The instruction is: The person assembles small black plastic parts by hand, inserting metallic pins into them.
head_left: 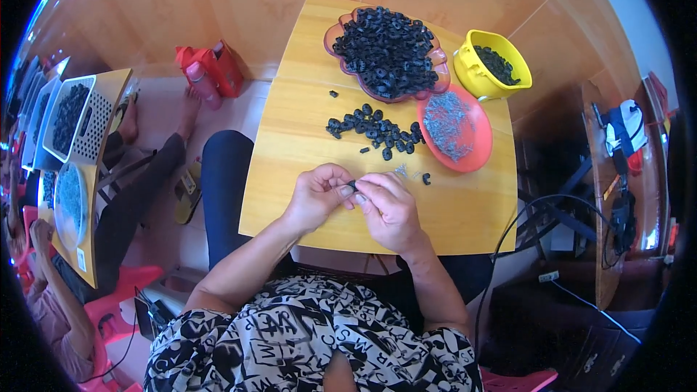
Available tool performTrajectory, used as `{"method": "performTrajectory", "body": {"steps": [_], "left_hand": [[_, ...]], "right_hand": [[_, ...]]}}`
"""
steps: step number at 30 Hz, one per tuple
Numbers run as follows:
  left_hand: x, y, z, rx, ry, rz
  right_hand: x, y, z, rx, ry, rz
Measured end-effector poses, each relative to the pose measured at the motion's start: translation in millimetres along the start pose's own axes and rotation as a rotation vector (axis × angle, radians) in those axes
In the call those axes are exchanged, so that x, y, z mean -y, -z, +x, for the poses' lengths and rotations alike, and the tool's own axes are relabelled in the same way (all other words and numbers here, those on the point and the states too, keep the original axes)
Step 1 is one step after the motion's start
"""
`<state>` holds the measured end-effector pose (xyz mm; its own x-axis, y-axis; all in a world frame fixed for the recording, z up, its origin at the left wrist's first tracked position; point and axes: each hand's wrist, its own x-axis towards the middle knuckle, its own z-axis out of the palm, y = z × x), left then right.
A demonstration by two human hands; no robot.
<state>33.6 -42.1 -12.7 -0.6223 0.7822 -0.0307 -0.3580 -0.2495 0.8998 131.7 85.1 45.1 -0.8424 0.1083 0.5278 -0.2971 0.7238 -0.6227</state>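
My left hand (317,194) and my right hand (388,209) meet over the near part of a small wooden table (290,152). Together they pinch a small black ring-shaped part (351,186) between the fingertips. Just beyond my hands lies a loose heap of the same black parts (374,129), with a single one (426,178) and a few tiny metal pins (401,170) close to my right hand. What my right fingers hold besides the part is too small to tell.
A pink tray (334,33) piled with black parts stands at the table's far side. An orange dish (475,156) of small metal pieces and a yellow tub (475,72) of black parts sit at the right. Another person sits at a table (105,196) on the left.
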Motion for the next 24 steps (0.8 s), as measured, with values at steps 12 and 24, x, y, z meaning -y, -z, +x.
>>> {"method": "performTrajectory", "body": {"steps": [12,24], "left_hand": [[-6,5,6,0.03,0.076,-0.334],[-3,9,7,0.062,0.13,-0.438]], "right_hand": [[-51,-16,23,-0.016,-0.007,-0.612],[-33,-14,14,-0.057,-0.235,-0.188]]}}
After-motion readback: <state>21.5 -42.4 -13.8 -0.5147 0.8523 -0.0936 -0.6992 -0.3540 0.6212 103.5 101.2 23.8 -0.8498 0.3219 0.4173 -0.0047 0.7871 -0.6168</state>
